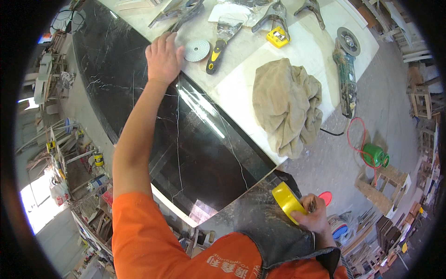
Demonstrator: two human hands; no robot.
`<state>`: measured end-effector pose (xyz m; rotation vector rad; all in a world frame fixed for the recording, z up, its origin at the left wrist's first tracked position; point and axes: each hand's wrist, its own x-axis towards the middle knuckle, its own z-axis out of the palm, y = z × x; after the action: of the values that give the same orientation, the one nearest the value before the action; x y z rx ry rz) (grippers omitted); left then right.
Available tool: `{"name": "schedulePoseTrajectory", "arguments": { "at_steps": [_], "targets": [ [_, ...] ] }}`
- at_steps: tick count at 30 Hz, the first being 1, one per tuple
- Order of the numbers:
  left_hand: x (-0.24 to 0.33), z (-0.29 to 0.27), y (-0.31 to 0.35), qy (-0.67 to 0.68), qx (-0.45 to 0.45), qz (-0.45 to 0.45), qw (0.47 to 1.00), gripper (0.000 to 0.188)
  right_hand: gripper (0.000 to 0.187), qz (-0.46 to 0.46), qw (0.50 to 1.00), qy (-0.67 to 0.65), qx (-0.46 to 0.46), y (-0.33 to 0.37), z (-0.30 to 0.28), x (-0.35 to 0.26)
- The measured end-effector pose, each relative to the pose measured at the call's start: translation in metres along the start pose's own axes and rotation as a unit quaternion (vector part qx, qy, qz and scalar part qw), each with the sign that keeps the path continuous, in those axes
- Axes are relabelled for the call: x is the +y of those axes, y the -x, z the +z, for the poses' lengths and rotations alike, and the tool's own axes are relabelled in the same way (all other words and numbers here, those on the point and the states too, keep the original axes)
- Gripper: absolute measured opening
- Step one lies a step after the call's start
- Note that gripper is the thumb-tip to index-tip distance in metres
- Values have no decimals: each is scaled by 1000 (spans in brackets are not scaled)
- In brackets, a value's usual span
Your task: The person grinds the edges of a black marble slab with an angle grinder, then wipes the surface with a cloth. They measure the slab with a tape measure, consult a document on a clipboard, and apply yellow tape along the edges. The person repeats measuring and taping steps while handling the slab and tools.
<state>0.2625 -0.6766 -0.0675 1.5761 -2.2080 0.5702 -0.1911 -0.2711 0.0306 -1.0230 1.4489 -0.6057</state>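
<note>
A roll of yellow tape point(282, 197) is held in my right hand point(316, 214), close to my body at the near end of the slab. A glossy black stone slab point(158, 135) with white veins runs beneath my left arm. My left hand point(164, 58) rests at the slab's inner edge, thumb apart from the fingers, with nothing visible in it. Beside that hand are a round pale disc point(197, 49), a scraper point(221, 45) with a yellow and black handle, and dark clamps point(179, 14).
A crumpled tan cloth point(285, 104) lies on the white board. Beyond it are a yellow tape measure point(278, 37) and an angle grinder point(345, 74) with a black cord. A green gas bottle point(375, 156) with a red hose stands on the floor at right. Cluttered shelves point(74, 176) line the left.
</note>
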Motion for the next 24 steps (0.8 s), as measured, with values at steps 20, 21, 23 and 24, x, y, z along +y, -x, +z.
{"name": "schedulePoseTrajectory", "arguments": {
  "at_steps": [20, 21, 23, 24],
  "targets": [
    [324, -154, 129, 215, -223, 47, 950, 74, 41, 12, 996, -44, -79, -61, 4, 94],
    [327, -157, 131, 202, -213, 34, 955, 73, 40, 19, 994, -52, -94, -64, 4, 98],
    [331, -165, 137, 192, -171, -15, 966, 71, 38, 25, 990, -57, -123, -65, 1, 97],
    [336, -174, 145, 209, -153, -69, 963, 67, 38, 21, 990, -56, -128, -70, -1, 91]
  ]
}}
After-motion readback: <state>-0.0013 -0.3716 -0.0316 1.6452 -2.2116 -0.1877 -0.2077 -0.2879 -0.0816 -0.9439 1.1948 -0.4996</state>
